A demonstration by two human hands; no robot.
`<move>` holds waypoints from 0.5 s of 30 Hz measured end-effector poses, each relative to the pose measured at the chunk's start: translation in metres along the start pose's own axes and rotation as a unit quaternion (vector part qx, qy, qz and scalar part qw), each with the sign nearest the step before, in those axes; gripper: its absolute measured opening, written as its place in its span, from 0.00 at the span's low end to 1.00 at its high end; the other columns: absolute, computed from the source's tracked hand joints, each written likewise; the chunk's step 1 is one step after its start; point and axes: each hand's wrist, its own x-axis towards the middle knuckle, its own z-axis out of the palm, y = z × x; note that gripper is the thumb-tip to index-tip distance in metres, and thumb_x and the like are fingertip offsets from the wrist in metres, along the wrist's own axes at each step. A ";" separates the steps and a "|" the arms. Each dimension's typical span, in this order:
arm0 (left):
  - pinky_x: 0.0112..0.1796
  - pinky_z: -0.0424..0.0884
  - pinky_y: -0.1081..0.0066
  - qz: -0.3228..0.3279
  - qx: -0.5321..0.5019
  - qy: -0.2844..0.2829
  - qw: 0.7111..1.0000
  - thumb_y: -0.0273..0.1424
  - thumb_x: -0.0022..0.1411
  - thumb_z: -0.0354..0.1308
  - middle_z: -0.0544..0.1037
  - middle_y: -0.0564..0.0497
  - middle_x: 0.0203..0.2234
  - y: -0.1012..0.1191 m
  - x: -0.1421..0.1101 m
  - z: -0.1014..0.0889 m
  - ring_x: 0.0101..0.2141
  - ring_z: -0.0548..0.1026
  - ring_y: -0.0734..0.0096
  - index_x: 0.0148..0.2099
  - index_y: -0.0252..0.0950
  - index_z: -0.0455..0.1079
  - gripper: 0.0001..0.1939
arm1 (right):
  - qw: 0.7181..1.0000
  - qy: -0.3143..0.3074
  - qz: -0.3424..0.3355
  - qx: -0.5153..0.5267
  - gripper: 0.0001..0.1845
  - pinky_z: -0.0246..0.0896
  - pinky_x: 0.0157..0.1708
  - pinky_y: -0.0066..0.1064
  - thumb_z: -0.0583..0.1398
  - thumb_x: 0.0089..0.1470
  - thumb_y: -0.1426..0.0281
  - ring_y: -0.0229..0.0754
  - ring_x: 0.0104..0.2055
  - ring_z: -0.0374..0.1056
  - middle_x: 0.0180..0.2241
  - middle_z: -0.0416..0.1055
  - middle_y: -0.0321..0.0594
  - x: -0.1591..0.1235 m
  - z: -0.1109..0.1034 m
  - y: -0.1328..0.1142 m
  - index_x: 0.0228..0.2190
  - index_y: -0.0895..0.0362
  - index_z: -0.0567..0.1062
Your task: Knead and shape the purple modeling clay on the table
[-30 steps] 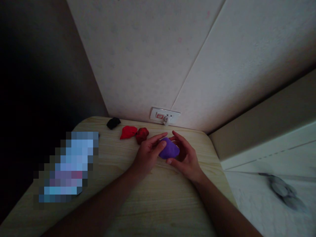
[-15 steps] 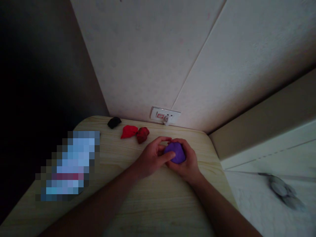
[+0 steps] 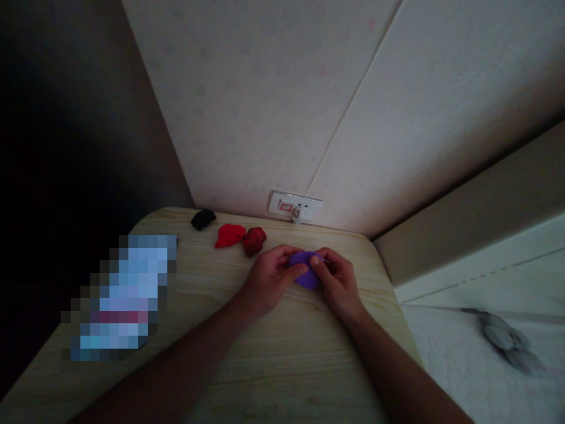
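A flattened purple lump of modelling clay (image 3: 306, 279) is held between both hands above the wooden table. My left hand (image 3: 269, 280) grips its left side, thumb pressed on top and fingers behind. My right hand (image 3: 339, 281) pinches the right side, its thumb lying across the upper face. The fingers partly cover the lump's edges. Left of my hands, a dark red lump (image 3: 255, 242) lies beside a bright red piece (image 3: 230, 235). Farther left rests a black lump (image 3: 203, 219).
A blurred-out bright rectangular object (image 3: 128, 288) lies on the left of the table (image 3: 273, 371). A wall socket (image 3: 295, 204) with a plug sits just behind the table's back edge. To the right, a dark-and-grey object (image 3: 507, 341) lies on a white surface.
My right hand has shifted from cupping the purple clay to pinching it with the thumb on top. The lump has moved slightly left and looks flatter.
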 end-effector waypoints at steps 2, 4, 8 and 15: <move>0.40 0.74 0.68 0.002 0.006 0.005 1.000 0.35 0.52 0.73 0.83 0.45 0.34 0.000 0.000 0.000 0.36 0.81 0.64 0.44 0.31 0.74 0.20 | 1.000 0.004 0.003 0.007 0.16 0.57 0.24 0.26 0.66 0.57 0.57 0.35 0.24 0.60 0.23 0.69 0.33 0.000 0.000 0.000 0.28 0.56 0.76; 0.38 0.75 0.68 -0.001 0.010 0.002 1.000 0.35 0.51 0.73 0.83 0.45 0.33 0.000 0.000 -0.001 0.35 0.81 0.63 0.44 0.31 0.74 0.20 | 1.000 0.008 0.004 0.016 0.15 0.58 0.25 0.26 0.65 0.58 0.58 0.35 0.24 0.61 0.24 0.69 0.33 0.000 -0.001 0.001 0.28 0.56 0.77; 0.36 0.75 0.67 -0.019 0.002 -0.011 1.000 0.36 0.50 0.73 0.83 0.45 0.33 -0.001 0.001 -0.001 0.32 0.81 0.64 0.43 0.31 0.74 0.21 | 0.999 0.007 0.021 0.034 0.16 0.56 0.23 0.25 0.65 0.58 0.57 0.34 0.23 0.60 0.23 0.68 0.32 0.001 -0.004 0.006 0.28 0.57 0.77; 0.34 0.71 0.72 0.020 0.016 0.027 0.999 0.41 0.56 0.69 0.81 0.51 0.29 -0.001 0.003 -0.003 0.30 0.77 0.70 0.39 0.33 0.76 0.16 | 0.995 -0.050 0.049 0.070 0.18 0.58 0.22 0.26 0.65 0.58 0.55 0.35 0.20 0.63 0.20 0.70 0.32 0.003 -0.006 0.008 0.27 0.56 0.75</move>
